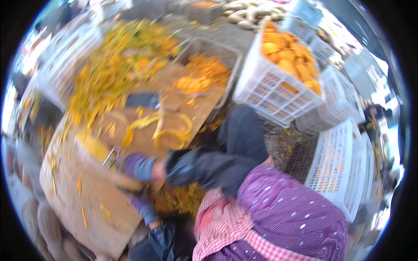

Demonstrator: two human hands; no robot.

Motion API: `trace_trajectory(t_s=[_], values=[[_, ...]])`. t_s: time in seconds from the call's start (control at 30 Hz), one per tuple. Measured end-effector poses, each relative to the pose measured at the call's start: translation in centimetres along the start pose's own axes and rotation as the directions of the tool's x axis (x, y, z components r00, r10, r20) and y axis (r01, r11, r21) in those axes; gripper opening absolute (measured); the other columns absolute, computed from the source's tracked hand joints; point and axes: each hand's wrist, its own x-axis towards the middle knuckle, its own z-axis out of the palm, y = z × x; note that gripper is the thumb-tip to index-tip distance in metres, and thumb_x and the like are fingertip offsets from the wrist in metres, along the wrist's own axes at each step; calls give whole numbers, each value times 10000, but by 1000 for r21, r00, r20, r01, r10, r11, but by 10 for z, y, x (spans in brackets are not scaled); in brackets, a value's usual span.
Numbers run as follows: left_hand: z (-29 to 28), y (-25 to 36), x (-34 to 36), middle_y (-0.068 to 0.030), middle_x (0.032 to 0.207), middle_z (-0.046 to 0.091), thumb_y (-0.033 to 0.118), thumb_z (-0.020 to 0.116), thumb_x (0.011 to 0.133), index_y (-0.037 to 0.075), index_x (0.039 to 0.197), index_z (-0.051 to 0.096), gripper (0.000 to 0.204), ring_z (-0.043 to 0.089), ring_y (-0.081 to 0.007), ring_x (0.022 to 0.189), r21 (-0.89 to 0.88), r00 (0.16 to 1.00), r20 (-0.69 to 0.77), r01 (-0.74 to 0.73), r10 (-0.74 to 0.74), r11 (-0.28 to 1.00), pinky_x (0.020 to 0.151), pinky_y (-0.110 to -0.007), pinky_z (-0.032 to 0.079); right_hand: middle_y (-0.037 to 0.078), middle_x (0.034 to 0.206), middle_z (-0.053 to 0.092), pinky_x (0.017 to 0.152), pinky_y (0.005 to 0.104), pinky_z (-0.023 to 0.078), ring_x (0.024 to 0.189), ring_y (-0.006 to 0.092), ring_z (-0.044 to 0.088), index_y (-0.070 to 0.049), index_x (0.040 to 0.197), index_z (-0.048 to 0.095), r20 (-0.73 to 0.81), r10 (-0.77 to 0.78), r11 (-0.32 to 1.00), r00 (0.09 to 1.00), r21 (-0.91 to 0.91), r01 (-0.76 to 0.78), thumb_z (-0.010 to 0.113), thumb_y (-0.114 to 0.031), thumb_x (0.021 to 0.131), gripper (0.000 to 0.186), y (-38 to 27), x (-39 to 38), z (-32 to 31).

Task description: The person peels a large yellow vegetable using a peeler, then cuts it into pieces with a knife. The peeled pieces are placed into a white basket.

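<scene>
My left hand (137,202), in a purple glove, grips the lower end of a long tan squash (119,177); its upper end shows a yellow peeled patch (91,143). Just above, my right hand (135,165), in a matching glove, holds a metal peeler (111,156) against the squash. Motion blurs both hands and partly hides their fingers. The squash lies over a worn board (65,187) with scattered shreds. Beyond it, curled yellow peels (170,137) lie on brown board, near a heap of peelings (109,61) and a dark flat rectangle (141,100).
A metal tray (235,65) holds orange shreds. A white crate (274,102) holds orange peeled pieces, with stacked crates (331,169) to the right. Another crate (58,65) stands left. Whole squash (48,226) lie lower left; more (244,15) are piled at the back.
</scene>
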Motion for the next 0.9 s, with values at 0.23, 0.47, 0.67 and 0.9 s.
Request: trace_trajectory(t_s=[0.23,0.47,0.67,0.9], values=[[-2,26,1,-240,1435,518,300,942,632,64,1598,116,1292,594,-343,1223,225,974,-31,225,-224,948,1026,-444,494,198,1061,693,649,476,560,854,357,712,-174,1465,423,206,183,909,961,338,-245,592,-185,898,593,-21,-122,-32],[-5,-16,15,-260,1484,442,297,916,697,35,1573,197,1163,512,-319,1318,170,999,-49,30,-22,985,1058,-429,477,175,1014,719,694,476,562,872,365,710,-145,1340,564,187,358,826,915,394,-404,538,-201,931,413,5,-85,-2],[-26,5,41,-216,1504,408,237,724,929,13,1547,249,811,521,-300,1278,-564,978,-104,92,-181,821,1035,-399,489,203,1046,719,788,496,546,959,396,692,-78,1270,612,352,338,679,873,551,-484,608,-331,888,458,-6,-69,-27],[13,65,90,-300,1477,382,514,903,643,47,1597,91,1337,530,-420,1257,375,885,-302,452,-354,809,1026,-469,481,257,1001,701,802,495,528,939,435,676,-68,1228,636,378,533,434,757,646,-628,508,-449,969,479,2,-118,-32]])
